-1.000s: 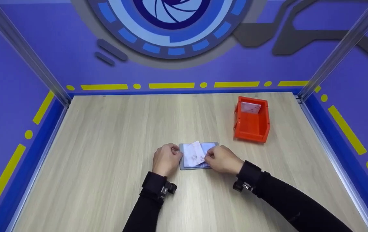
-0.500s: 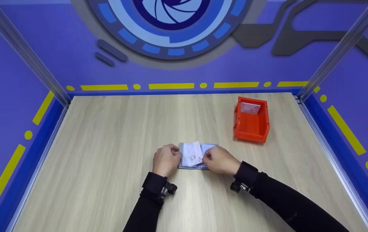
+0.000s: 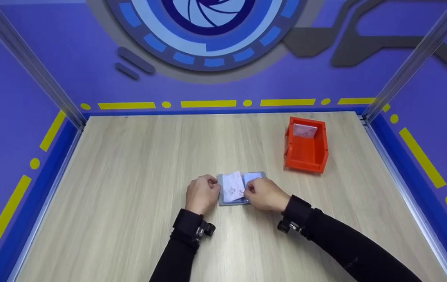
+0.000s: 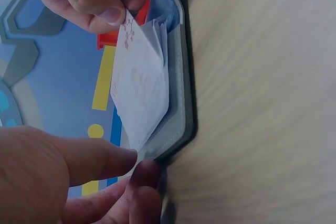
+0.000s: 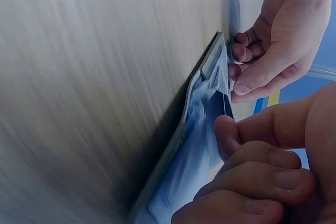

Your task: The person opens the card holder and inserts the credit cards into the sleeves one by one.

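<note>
A grey card holder (image 4: 177,114) with clear plastic sleeves lies spread on the table before me. My right hand (image 3: 267,194) pinches the lower right corner of a white card (image 3: 232,187) with a red floral print. The card sits slightly tilted over the holder's left half, partly within the clear sleeve as far as I can tell. At the holder's left edge, my left hand (image 3: 201,194) pinches the rim between thumb and fingers, seen closer in the left wrist view. In the right wrist view, a bluish sleeve (image 5: 181,182) on the right half shows under my right fingers.
A red plastic bin (image 3: 305,150) stands at the back right of the wooden table (image 3: 137,164). A pinkish card (image 3: 304,130) leans against its back wall. Blue panels (image 3: 215,88) enclose the table at the back and both sides.
My right hand has shifted a little left with the card. The card is turned straighter and lies further over the left half of the holder. My left hand has hardly moved.
</note>
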`<state>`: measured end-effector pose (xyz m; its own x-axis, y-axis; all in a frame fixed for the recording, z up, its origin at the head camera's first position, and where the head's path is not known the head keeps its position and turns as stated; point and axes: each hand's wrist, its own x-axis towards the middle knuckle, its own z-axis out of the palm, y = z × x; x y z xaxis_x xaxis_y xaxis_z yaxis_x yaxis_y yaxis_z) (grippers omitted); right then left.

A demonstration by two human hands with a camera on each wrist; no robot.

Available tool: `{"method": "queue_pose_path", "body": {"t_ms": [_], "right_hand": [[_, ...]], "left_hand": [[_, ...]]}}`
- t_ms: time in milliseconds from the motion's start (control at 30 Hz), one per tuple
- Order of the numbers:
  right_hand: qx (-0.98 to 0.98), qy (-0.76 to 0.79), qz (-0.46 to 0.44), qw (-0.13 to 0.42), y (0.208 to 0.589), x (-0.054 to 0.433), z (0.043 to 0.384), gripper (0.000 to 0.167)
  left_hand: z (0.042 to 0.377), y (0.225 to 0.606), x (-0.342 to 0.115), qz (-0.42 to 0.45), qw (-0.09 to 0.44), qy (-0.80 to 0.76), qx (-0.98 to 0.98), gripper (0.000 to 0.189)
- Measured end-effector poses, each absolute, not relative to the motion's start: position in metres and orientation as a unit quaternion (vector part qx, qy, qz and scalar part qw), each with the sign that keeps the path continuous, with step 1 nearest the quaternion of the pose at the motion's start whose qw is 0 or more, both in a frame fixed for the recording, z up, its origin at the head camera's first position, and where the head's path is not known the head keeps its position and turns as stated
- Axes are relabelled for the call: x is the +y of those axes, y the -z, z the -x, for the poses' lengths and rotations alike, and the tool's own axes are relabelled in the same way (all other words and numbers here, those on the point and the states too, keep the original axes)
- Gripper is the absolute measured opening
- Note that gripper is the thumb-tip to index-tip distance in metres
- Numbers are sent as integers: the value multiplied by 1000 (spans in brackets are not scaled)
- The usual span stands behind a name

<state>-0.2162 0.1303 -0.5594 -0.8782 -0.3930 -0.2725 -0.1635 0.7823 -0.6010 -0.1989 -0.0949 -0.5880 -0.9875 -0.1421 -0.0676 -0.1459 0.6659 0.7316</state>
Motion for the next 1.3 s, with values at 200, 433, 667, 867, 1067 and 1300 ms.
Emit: {"method": "queue_pose_path", "body": {"t_ms": [200, 433, 667, 867, 1067, 1300], "right_hand": [[924, 289, 163, 191, 563, 128, 214, 37], [927, 272, 176, 188, 566, 124, 213, 32], [927, 273, 173, 192, 559, 130, 217, 34], [935, 263, 167, 170, 545, 140, 230, 23], [942, 264, 140, 154, 529, 154, 246, 22], [951, 232, 145, 142, 532, 167, 262, 17]], "left_hand": [[199, 589, -94, 80, 4, -398, 914, 17], [199, 588, -90, 82, 9, -398, 914, 17], [199, 586, -90, 73, 8, -402, 913, 18], [198, 583, -88, 70, -1, -400, 914, 20], [195, 574, -85, 54, -20, -398, 916, 16], [193, 579, -79, 45, -18, -386, 921, 19]]}}
